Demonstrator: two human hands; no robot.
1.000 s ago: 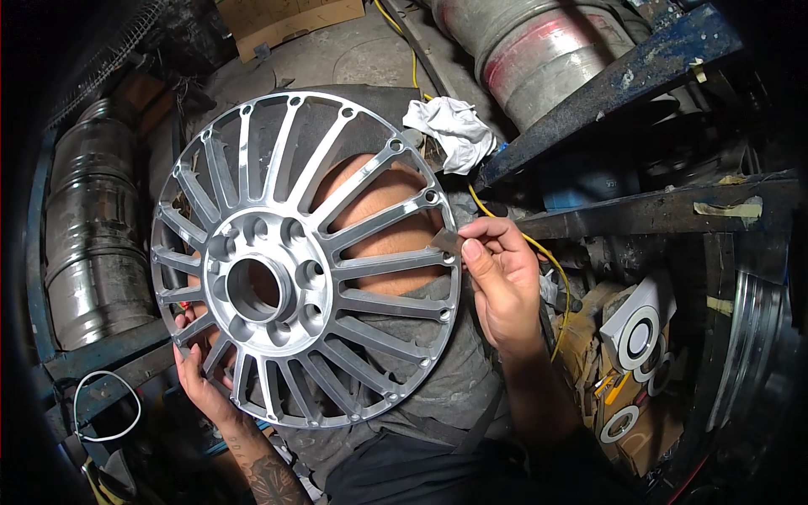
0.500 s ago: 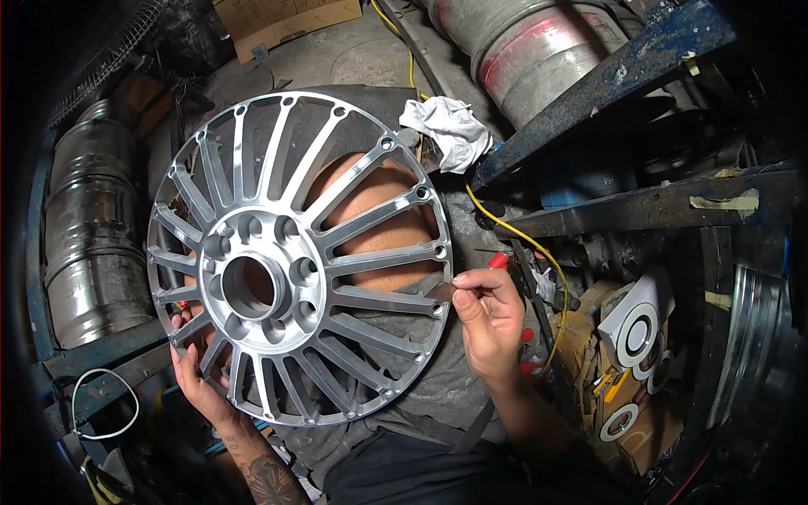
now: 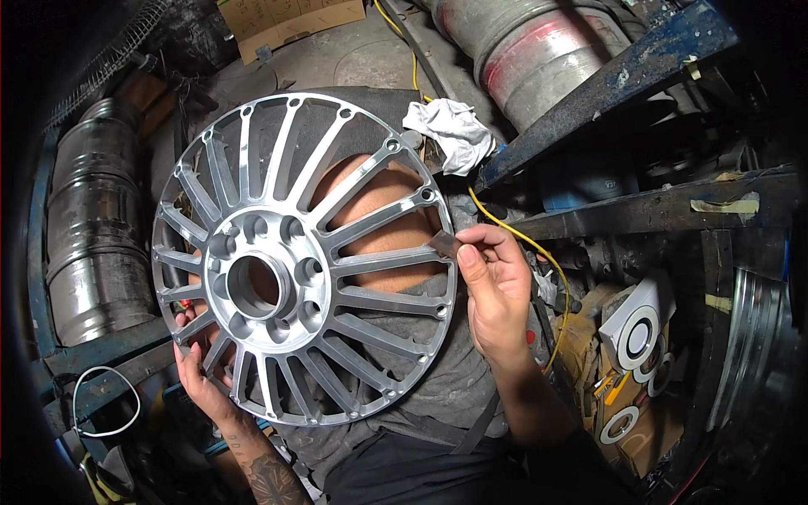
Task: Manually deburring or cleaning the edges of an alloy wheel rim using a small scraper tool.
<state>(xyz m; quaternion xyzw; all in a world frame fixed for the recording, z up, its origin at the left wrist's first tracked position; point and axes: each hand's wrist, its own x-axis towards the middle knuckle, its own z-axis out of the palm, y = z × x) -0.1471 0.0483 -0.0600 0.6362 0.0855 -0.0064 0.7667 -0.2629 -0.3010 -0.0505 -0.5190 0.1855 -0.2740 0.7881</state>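
Observation:
A silver multi-spoke wheel face (image 3: 220, 290), with a ring of bolt holes round its open hub, lies tilted across my lap. My left hand (image 3: 202, 383) is closed round its lower left rim, some fingers hidden behind the spokes. Between thumb and fingers, my right hand (image 3: 498, 290) pinches a small brownish-grey piece of sandpaper (image 3: 446, 244). That piece touches the outer end of a spoke at the wheel's right edge. My knee shows through the gaps between the right-hand spokes.
A crumpled white cloth (image 3: 450, 135) lies beyond the wheel, near a yellow cable (image 3: 539, 247). Blue metal racks (image 3: 606, 93) stand at right, with a large metal barrel rim (image 3: 547, 63) behind. Shiny wheel barrels (image 3: 93, 227) are stacked at left. Cardboard (image 3: 290, 25) lies at the back.
My right hand has moved up along the rim, from one spoke end to the spoke above, with the sandpaper. The wheel has shifted slightly right in view; my left hand keeps its hold.

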